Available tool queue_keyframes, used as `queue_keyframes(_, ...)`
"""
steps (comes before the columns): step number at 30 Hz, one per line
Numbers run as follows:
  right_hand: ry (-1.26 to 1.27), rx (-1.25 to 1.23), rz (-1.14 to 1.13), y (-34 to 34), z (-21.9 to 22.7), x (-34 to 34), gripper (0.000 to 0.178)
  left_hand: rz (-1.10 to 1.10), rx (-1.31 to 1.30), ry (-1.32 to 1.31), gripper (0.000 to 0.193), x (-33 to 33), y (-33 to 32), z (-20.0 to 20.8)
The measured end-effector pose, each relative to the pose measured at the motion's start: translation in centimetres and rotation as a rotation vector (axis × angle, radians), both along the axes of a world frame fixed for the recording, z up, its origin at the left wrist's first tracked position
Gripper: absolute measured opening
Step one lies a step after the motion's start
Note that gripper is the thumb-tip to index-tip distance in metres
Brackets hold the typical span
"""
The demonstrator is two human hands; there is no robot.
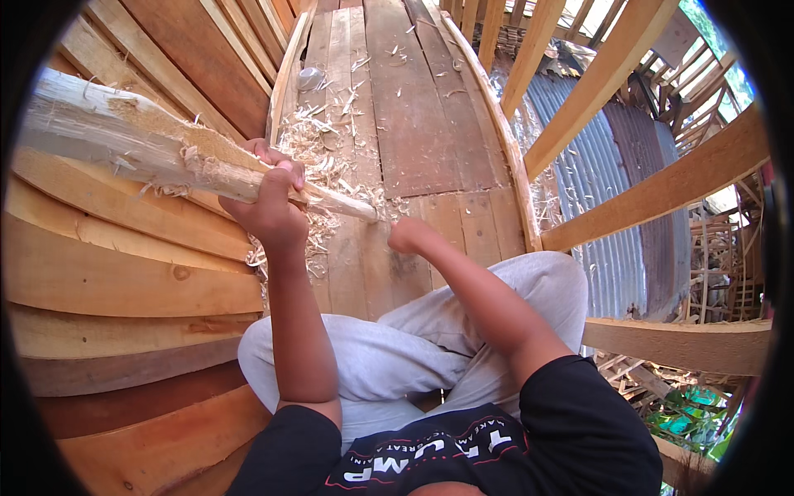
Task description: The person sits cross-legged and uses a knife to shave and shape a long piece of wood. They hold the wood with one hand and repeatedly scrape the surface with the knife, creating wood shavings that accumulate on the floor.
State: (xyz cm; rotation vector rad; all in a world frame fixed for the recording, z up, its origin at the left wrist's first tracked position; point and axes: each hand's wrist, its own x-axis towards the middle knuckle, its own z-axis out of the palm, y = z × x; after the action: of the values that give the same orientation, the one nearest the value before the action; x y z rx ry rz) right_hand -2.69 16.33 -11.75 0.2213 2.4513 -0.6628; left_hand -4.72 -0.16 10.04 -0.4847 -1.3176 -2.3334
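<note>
Your left hand (273, 213) is closed firmly around the pole (107, 132), near its narrow end, with the fingers bent over the top. The pole comes from the upper left, passes through this hand, and its thin end lies just beside your right hand (407, 236). Your right hand is seen from its back and looks like a fist, but its fingers are hidden, so I cannot tell whether it is clamped on something or not.

The left grip probably serves to stop the pole from rolling, because its heavy, thicker part is far from you, on the left side. Loose fibres (194, 161) hang from the wood close to the left hand; there the surface is rougher than elsewhere.

Below the pole, pale shavings (331, 149) lie on the floor (422, 132), most densely along the left side, perhaps because they drop there from the wood. Your legs (525, 289), in grey trousers, are folded on this floor; I judge that this gives you a steady seat and leaves the space before you open for both arms.

Farther out, planks (124, 264) stand on your left, and a slatted railing (571, 103) borders the right. Beyond it are corrugated sheets (608, 240).
</note>
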Motion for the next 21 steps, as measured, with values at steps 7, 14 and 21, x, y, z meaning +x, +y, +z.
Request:
queue_keyframes(7,-0.103,-0.100,-0.045,0.5,2.5,-0.2,0.047,0.014,-0.069,0.046,0.026,0.9,1.1,-0.6)
queue_keyframes(14,-0.034,-0.051,0.074,1.2,1.6,0.2,0.057,0.022,-0.001,-0.032,0.021,0.2,-1.3,1.0)
queue_keyframes(21,0.049,-0.073,-0.033,0.6,1.0,0.1,0.058,0.134,0.019,0.011,0.026,1.3,-5.7,3.4)
